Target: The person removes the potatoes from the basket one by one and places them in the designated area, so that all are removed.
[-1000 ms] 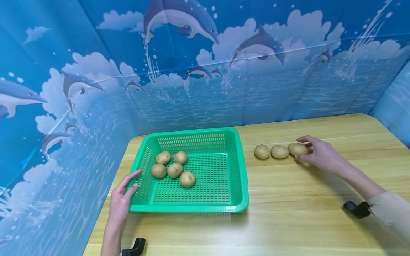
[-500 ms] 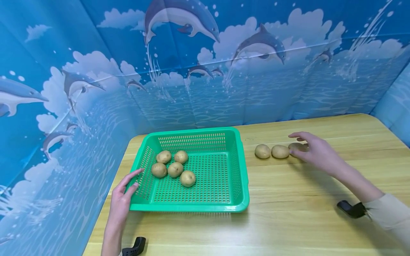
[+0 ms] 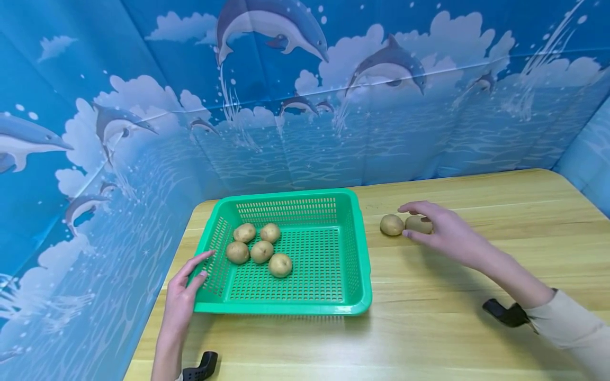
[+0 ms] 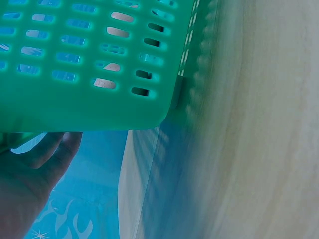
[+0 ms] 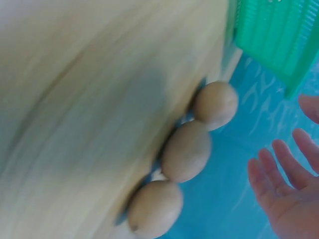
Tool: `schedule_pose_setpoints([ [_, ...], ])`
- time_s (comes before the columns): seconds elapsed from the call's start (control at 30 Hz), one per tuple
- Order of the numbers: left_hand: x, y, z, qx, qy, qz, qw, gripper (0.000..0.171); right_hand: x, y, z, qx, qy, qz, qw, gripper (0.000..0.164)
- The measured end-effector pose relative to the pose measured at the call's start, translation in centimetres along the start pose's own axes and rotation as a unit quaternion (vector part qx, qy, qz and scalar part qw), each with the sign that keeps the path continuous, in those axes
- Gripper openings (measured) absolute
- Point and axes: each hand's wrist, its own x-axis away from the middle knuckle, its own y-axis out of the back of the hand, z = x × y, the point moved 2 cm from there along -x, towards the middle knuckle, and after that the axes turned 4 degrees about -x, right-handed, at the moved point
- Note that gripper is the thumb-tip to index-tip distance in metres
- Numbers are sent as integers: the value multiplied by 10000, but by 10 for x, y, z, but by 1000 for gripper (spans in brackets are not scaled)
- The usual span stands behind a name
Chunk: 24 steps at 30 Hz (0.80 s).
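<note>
A green plastic basket [image 3: 281, 308] with slotted walls stands on the table, several potatoes [image 3: 262, 252] grouped in its left half. My left hand [image 3: 177, 301] holds its left rim, fingers and thumb over the edge; the left wrist view shows some of these fingers behind the basket wall [image 4: 50, 107]. To the basket's right, three potatoes lie in a row. My right hand [image 3: 445, 233] hovers over them with fingers spread and nothing held. The left potato [image 3: 392, 226] and middle potato [image 3: 418, 224] show in the head view; the right potato [image 5: 155, 209] is hidden there behind the hand.
The light wooden table [image 3: 419, 338] reaches back to a blue dolphin-print curtain [image 3: 305, 148], which also runs along its left side. A black device [image 3: 506, 313] sits at the right wrist and another black device [image 3: 202, 366] at the left.
My right hand has come off the rightmost potato and moved left over the row, its fingers now near the left and middle potatoes. The left hand and basket have stayed put.
</note>
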Motion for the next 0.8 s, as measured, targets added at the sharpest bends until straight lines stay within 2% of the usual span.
schedule_pose_setpoints([
  [0.27,0,0,-1,-5,-41,-22,10000,41,-4,-9,26,129,652,-189,9976,41],
  [0.6,0,0,-1,28,-65,-50,10000,41,-7,-24,56,-420,1325,-132,9902,42],
  [0.8,1,0,0,46,-39,-43,10000,41,-9,-37,74,-786,1821,-20,9801,38],
])
